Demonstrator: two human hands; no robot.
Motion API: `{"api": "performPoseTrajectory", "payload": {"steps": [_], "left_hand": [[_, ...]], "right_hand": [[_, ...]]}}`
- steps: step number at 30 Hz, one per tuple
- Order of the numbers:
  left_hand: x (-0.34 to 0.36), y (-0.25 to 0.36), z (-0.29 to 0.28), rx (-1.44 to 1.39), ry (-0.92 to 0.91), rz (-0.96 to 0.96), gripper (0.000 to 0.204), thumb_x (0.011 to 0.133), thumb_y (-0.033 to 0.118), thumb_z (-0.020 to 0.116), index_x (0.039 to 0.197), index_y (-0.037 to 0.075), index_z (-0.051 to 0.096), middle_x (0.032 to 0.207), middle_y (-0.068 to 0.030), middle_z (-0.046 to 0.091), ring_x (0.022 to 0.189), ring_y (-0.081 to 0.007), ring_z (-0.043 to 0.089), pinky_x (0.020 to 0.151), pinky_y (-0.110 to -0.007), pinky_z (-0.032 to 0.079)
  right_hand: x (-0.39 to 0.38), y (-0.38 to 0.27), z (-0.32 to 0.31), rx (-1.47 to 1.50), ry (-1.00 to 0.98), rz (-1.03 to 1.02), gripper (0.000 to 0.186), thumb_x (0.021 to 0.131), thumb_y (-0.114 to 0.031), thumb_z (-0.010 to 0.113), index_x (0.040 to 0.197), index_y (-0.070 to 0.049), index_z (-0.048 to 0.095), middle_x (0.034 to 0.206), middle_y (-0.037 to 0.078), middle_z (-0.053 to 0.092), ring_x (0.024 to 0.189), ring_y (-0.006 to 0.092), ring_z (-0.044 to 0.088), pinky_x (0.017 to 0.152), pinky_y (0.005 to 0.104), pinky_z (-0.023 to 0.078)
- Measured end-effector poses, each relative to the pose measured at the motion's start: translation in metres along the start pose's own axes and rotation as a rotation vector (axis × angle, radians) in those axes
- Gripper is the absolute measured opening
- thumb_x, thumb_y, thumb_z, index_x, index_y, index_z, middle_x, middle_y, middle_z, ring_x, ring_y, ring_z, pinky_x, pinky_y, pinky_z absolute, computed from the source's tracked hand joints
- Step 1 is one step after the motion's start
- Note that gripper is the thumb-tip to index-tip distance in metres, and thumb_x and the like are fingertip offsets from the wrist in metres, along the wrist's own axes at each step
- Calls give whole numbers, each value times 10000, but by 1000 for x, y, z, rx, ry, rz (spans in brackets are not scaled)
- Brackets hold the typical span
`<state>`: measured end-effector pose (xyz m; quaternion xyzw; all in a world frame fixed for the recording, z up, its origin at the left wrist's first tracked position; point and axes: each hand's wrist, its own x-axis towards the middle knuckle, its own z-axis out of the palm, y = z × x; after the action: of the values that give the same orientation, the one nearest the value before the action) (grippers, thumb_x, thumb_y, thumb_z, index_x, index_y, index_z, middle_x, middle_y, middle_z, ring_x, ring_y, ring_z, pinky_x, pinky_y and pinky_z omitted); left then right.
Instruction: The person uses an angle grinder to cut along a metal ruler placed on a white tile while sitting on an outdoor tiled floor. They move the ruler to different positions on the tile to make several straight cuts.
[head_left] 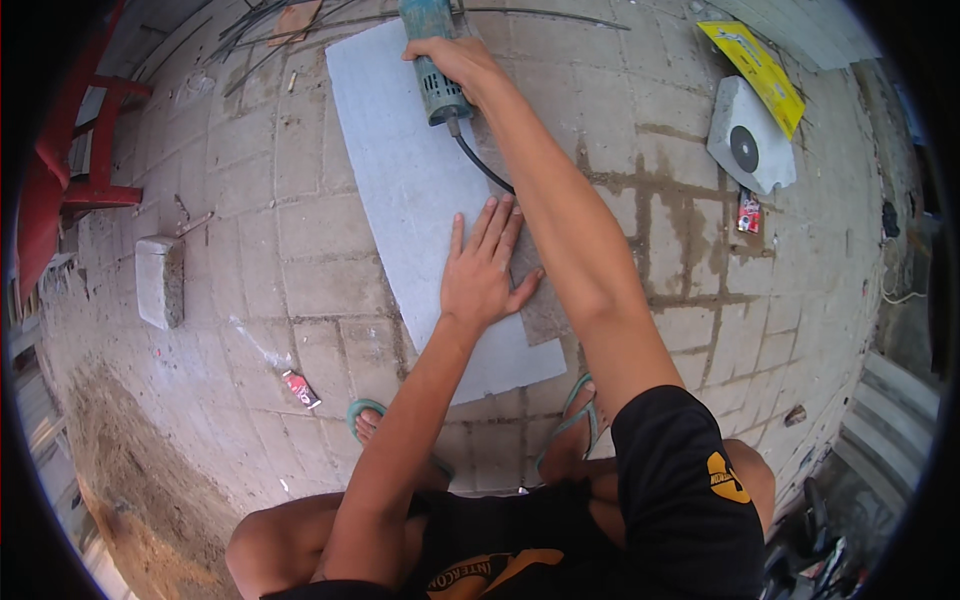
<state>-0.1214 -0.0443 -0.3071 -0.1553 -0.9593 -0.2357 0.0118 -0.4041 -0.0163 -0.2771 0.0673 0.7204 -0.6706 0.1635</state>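
Note:
My right hand (455, 62) is closed around the body of a teal angle grinder (441, 97) at the top of the view. The tool's front end lies beyond the upper edge, so its disc is hidden. A black cord (476, 161) runs from its rear and passes under my right forearm. Below the grinder, a long pale grey-white flat sheet (378, 165) with a stepped near end lies on the paving. My left hand (480, 270) rests on this sheet with fingers stretched and thumb out, holding nothing. Along its right side shows a greyish-brown flat surface (541, 308).
A white block (775, 160) at right carries a dark round disc (744, 149) and a yellow packet (757, 72). Red packets lie on both sides. At left stand a concrete block (160, 282) and a red chair (95, 190). Thin rods (255, 40) lie far left.

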Motion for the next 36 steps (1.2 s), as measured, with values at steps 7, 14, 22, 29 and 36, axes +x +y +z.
{"api": "performPoseTrajectory", "payload": {"steps": [7, 14, 22, 29, 36], "left_hand": [[0, 0, -1, -1, 20, 1, 870, 863, 516, 664, 1552, 49, 413, 1636, -118, 375, 1529, -266, 318, 1227, -597, 222], [0, 1, 1, 8, 20, 4, 870, 867, 526, 659, 1551, 47, 414, 1641, -111, 369, 1530, -261, 316, 1232, -590, 213], [-1, 1, -1, 4, 9, -5, 877, 872, 533, 647, 1562, 53, 394, 1652, -92, 352, 1535, -255, 304, 1233, -589, 213], [0, 1, 1, 10, 18, 2, 875, 869, 532, 650, 1560, 58, 398, 1652, -98, 351, 1535, -259, 302, 1228, -590, 221], [0, 0, 1, 0, 26, -1, 871, 857, 520, 667, 1552, 61, 413, 1625, -116, 392, 1523, -269, 328, 1226, -592, 225]], "right_hand": [[-14, -6, -6, -54, -11, 81, 588, 658, -305, 838, 1049, 108, 686, 985, 183, 702, 824, 259, 694, 691, 372, 555], [-29, -16, -12, -46, -22, 105, 566, 660, -316, 842, 1029, 86, 689, 934, 159, 697, 760, 239, 680, 649, 368, 550], [-17, -15, -10, -4, -64, 145, 494, 685, -308, 833, 992, 43, 670, 892, 127, 678, 704, 224, 670, 602, 377, 544], [-23, -12, -13, -21, -71, 128, 485, 699, -299, 825, 984, 58, 661, 884, 129, 676, 679, 222, 671, 576, 389, 546], [-32, -11, -14, -38, -61, 112, 500, 689, -292, 829, 995, 73, 673, 883, 148, 681, 678, 230, 681, 570, 387, 550]]}}
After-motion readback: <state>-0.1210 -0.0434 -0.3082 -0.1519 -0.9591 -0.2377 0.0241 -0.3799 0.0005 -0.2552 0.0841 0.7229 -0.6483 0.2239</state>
